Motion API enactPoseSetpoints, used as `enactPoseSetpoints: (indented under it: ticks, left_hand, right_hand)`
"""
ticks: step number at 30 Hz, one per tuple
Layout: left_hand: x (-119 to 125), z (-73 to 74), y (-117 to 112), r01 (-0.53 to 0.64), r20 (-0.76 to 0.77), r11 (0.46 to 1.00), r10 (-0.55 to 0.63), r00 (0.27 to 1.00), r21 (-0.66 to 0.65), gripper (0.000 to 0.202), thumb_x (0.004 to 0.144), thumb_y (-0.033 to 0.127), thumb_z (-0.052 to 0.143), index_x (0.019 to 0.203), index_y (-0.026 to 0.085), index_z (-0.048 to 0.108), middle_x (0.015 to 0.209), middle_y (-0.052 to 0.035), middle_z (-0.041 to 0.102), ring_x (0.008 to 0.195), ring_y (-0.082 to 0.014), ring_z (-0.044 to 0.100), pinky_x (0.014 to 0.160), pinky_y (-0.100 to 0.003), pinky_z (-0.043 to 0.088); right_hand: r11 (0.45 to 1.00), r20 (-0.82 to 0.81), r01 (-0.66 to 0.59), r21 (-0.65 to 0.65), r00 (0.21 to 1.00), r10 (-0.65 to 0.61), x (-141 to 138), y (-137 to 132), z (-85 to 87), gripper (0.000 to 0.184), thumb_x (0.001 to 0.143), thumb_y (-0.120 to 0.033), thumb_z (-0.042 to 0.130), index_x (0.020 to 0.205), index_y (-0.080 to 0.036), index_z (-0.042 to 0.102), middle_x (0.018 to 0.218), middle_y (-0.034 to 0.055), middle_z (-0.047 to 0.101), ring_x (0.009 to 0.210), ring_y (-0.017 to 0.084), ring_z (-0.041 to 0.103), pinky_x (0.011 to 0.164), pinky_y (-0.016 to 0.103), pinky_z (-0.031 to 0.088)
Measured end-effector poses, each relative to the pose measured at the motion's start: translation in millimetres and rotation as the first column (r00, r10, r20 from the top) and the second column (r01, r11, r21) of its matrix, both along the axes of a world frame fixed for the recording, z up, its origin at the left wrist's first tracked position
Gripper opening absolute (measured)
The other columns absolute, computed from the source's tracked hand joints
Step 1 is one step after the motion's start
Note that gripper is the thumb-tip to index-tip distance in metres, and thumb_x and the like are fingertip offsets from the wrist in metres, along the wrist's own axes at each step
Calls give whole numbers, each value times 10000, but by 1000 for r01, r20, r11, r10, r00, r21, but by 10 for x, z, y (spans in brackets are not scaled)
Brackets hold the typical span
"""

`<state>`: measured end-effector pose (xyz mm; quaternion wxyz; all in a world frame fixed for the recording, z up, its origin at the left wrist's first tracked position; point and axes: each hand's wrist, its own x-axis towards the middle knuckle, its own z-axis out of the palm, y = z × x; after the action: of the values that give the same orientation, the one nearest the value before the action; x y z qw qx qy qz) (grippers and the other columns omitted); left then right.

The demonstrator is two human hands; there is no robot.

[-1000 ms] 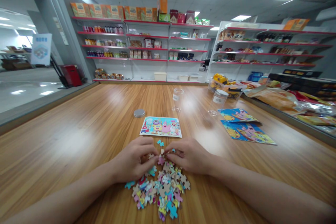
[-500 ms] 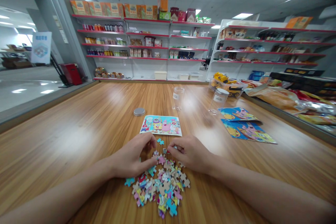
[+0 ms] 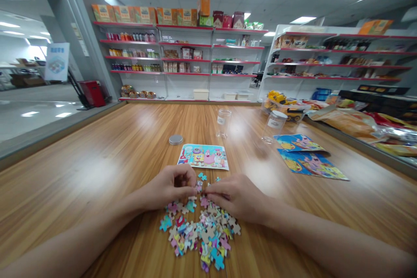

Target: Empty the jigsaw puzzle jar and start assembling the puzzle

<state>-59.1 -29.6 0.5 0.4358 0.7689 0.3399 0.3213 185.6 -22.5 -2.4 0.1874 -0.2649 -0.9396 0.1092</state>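
Observation:
A loose heap of jigsaw pieces (image 3: 208, 230) lies on the wooden table, some with the plain beige back up. At its far edge my left hand (image 3: 172, 186) is closed, thumb and forefinger pinching a small pinkish jigsaw piece (image 3: 199, 186). Facing it, my right hand (image 3: 239, 195) has its fingers pressed together low over the pieces; what is under the fingertips is hidden. Just beyond the hands lie a blue jigsaw piece (image 3: 202, 176) and a cartoon picture card (image 3: 203, 156).
A silver lid (image 3: 176, 139) lies left of the card. Behind stand a clear jar (image 3: 223, 124) and a lidded clear jar (image 3: 273, 127). Blue cartoon sheets (image 3: 309, 160) rest at the right, near a tub of yellow toy trucks (image 3: 282, 106). Stocked shelves line the back.
The fingertips of both hands have come closer together above the heap. My right hand has shifted slightly toward me. The whole view has moved a little.

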Motion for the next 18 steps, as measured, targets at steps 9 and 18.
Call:
enactPoseSetpoints:
  ticks: [9, 18]
  left_hand:
    - [39, -113, 25, -168, -65, 926, 201, 977, 339, 75, 826, 148, 602, 757, 139, 632, 811, -41, 613, 756, -147, 562, 686, -262, 437]
    - [41, 8, -86, 1, -186, 927, 75, 980, 376, 205, 853, 168, 593, 1031, 165, 695, 1073, -93, 554, 1010, -204, 560, 927, -350, 476]
  right_hand:
    - [999, -100, -27, -19, 995, 25, 7, -44, 2, 221, 898, -184, 568, 1009, -231, 754, 753, -1, 730, 592, 97, 610, 569, 208, 371]
    - [998, -32, 1, -66, 999, -3, 14, -71, 74, 231, 901, -194, 536, 966, -219, 756, 663, -1, 673, 535, 92, 522, 535, 219, 320]
